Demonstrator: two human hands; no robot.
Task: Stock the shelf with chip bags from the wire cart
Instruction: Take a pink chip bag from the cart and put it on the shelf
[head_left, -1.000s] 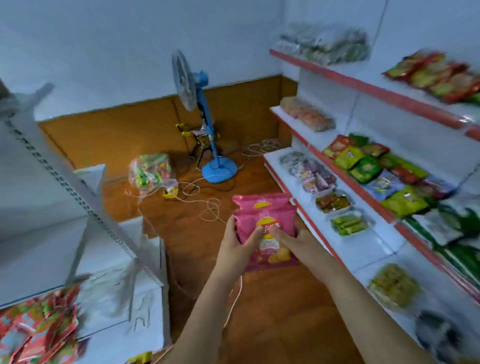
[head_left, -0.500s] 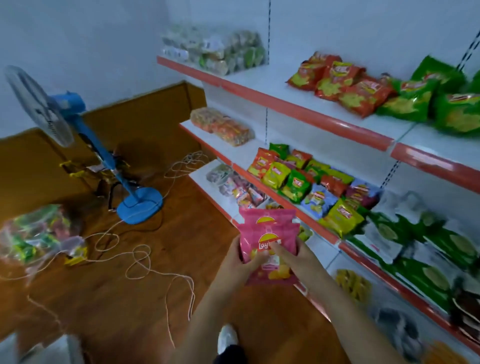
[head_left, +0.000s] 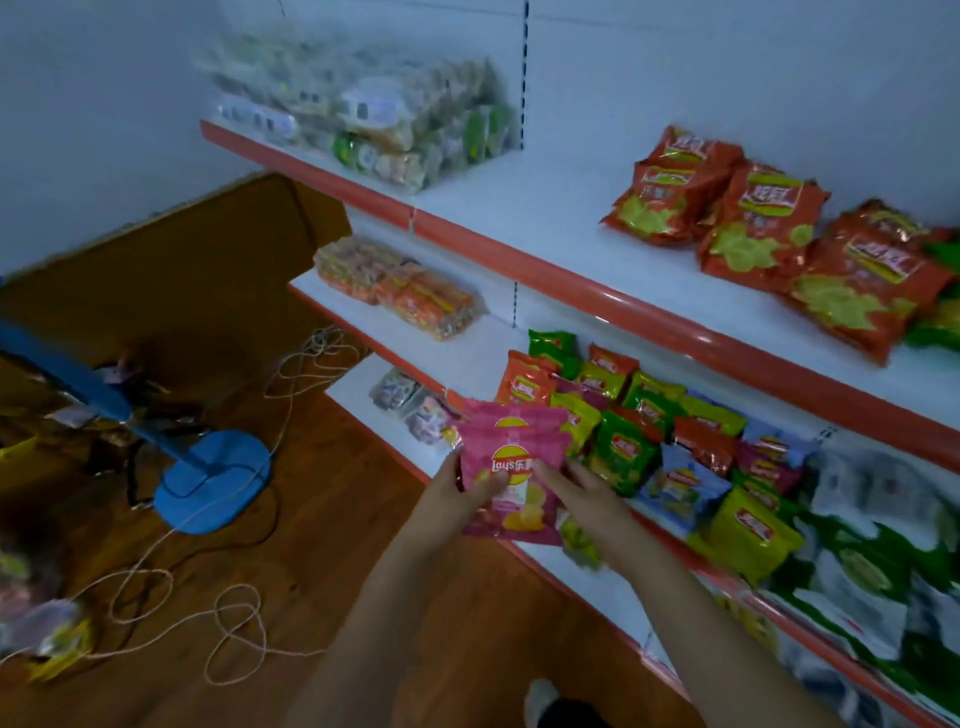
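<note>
Hands first: left hand (head_left: 457, 491) and right hand (head_left: 587, 493) both grip pink Lay's chip bags (head_left: 511, 467), thumbs across the front, fingers curled behind the lower edges. Looks like two pink bags stacked, one peeking above the other; exact count can't be told. Bags are upright, logo facing the camera, held in the air just in front of the red edge of the middle shelf (head_left: 467, 364), at the left end of the small chip bags.

Next to the rt hand on that shelf: mixed chip bags (head_left: 623, 447), orange, green, yellow, blue and purple, leaning in overlapping rows. Further rt, white-and-green bags (head_left: 883, 545), blurred. At the shelf's far left, clear-wrapped orange snack packs (head_left: 400, 286) lie flat.

Top shelf (head_left: 519, 218): orange-red chip bags (head_left: 753, 234) lying in a row on the rt, clear multipacks (head_left: 374, 114) at the left end, bare white board between them.

Bottom shelf (head_left: 597, 577): small wrapped packs (head_left: 410, 400) near the far end, other items under the rt forearm, too blurred to name.

Floor is brown wood-look. Blue stand fan base (head_left: 213, 480) sits to the left w/ its pole slanting up-left. Loose looped cord (head_left: 228, 623) trails across the floor. Clear bag of colourful packets (head_left: 36, 623) at the left edge. Shoe tip (head_left: 540, 701) at bottom centre.
</note>
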